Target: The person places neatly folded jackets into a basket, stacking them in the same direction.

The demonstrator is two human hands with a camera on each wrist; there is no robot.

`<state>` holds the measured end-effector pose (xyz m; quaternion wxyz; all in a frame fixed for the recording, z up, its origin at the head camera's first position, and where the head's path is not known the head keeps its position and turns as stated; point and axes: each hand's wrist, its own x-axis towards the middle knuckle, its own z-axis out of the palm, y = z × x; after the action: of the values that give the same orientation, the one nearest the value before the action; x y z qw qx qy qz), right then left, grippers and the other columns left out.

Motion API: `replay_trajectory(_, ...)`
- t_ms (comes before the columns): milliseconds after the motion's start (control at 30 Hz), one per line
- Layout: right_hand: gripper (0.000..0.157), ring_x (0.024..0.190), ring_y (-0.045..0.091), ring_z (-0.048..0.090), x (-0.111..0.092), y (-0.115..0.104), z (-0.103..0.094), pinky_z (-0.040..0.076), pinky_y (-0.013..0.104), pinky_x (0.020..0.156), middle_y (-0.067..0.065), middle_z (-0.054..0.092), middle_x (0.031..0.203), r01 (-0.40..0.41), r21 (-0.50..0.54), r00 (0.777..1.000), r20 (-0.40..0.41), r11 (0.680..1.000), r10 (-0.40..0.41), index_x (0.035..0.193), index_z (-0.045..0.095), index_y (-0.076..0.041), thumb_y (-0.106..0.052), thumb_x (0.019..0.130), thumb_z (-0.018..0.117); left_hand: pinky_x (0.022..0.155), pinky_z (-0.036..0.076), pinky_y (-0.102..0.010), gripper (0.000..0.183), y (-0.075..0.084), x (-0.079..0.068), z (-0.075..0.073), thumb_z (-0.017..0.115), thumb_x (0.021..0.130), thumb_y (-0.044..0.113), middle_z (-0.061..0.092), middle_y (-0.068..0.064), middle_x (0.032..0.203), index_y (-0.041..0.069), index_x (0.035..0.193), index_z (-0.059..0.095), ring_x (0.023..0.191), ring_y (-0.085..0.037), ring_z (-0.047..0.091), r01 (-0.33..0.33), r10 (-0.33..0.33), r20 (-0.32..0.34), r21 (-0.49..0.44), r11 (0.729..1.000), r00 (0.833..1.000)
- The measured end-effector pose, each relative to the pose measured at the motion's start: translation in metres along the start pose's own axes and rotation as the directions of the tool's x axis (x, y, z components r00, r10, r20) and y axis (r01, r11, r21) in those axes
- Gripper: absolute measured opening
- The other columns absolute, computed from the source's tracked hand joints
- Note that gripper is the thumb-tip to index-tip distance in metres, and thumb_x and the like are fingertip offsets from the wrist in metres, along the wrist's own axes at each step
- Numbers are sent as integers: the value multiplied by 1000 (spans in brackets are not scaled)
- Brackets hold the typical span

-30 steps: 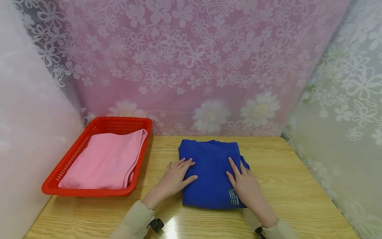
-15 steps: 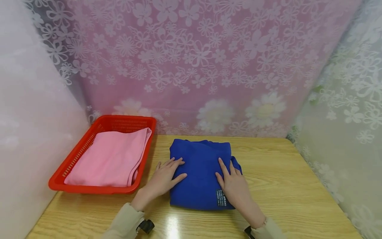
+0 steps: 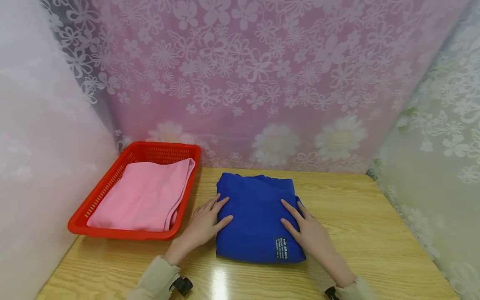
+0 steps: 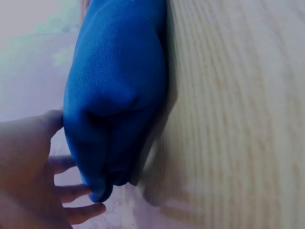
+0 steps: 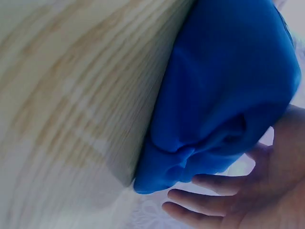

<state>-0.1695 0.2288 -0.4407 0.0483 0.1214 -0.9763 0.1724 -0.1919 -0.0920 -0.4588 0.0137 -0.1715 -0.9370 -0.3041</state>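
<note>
Loosely spread, the left hand (image 3: 202, 221) and right hand (image 3: 311, 231) are touching side edges of a folded blue garment (image 3: 255, 221); wooden tabletop (image 3: 367, 233) is stretching rightward; sleeves (image 3: 157, 278) are being cropped.

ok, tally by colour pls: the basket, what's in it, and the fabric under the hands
Red: 1 (basket)
Pink: 1 (folded pink cloth, in the basket)
Blue: 1 (folded blue cloth, on the table)
Total: 3
</note>
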Motion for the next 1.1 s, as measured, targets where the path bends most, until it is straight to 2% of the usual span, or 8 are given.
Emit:
replay_trajectory(133, 70, 125, 57, 51, -2, 12, -7, 50, 65, 87, 31, 19, 163, -64, 197, 993, 108, 978, 43, 162, 27, -30, -53, 102, 54, 111, 29, -71, 71, -5, -4, -1, 60, 100, 48, 33, -24, 160, 15, 158, 38, 144, -49, 34, 87, -86, 17, -114, 990, 996)
replay_trajectory(300, 78, 136, 60, 36, -4, 28, -13, 42, 70, 97, 30, 6, 165, -142, 380, 970, 240, 914, 51, 164, 15, -27, -49, 102, 56, 109, 36, -66, 71, -11, -9, 1, 61, 100, 46, 42, -22, 155, 15, 159, 36, 141, -43, 43, 152, -144, 48, -275, 949, 988)
replay_trajectory(367, 78, 142, 60, 26, -3, 33, -14, 38, 71, 103, 28, 5, 166, -175, 455, 957, 288, 873, 42, 165, 13, -28, -46, 103, 57, 109, 40, -61, 70, -13, -9, 1, 62, 100, 43, 46, -22, 153, 13, 158, 36, 138, -41, 48, 144, -132, 56, -342, 929, 990)
replay_trajectory(500, 77, 140, 56, 34, -2, 39, -15, 45, 59, 104, 26, 3, 167, -256, 598, 931, 364, 759, 28, 164, 11, -32, -39, 104, 58, 107, 44, -57, 69, -13, -8, 2, 61, 102, 40, 52, -22, 147, 14, 159, 33, 133, -39, 53, 168, -138, 99, -447, 879, 986)
replay_trajectory(633, 78, 143, 55, 30, 0, 39, -15, 51, 51, 101, 31, 2, 165, -300, 665, 920, 391, 684, 24, 164, 10, -31, -35, 104, 59, 103, 48, -57, 72, -10, -7, 3, 59, 103, 38, 52, -26, 144, 15, 162, 24, 130, -39, 55, 229, -145, 189, -566, 792, 971)
replay_trajectory(767, 79, 149, 55, 10, 1, 33, -14, 49, 55, 102, 32, 0, 165, -316, 712, 922, 387, 627, 24, 165, 11, -29, -31, 103, 60, 115, 32, -61, 76, -7, -6, 6, 57, 104, 37, 29, -27, 160, 18, 164, 14, 146, -43, 34, 297, -155, 265, -670, 681, 952)
replay_trajectory(900, 81, 150, 53, 10, 5, 27, -10, 48, 58, 102, 31, 1, 165, -337, 742, 925, 377, 580, 54, 164, 13, -30, -29, 102, 63, 120, 9, -64, 79, -5, -5, 9, 58, 103, 39, 4, -17, 169, 23, 165, 11, 155, -41, 5, 328, -172, 286, -697, 637, 943)
replay_trajectory(1100, 83, 141, 52, 37, 4, 25, -7, 48, 56, 103, 33, 17, 161, -352, 764, 930, 350, 540, 111, 163, 18, -30, -26, 98, 70, 119, 10, -66, 81, -6, -3, 12, 60, 102, 41, 0, -16, 169, 28, 164, 10, 154, -42, 4, 336, -148, 311, -737, 587, 939)
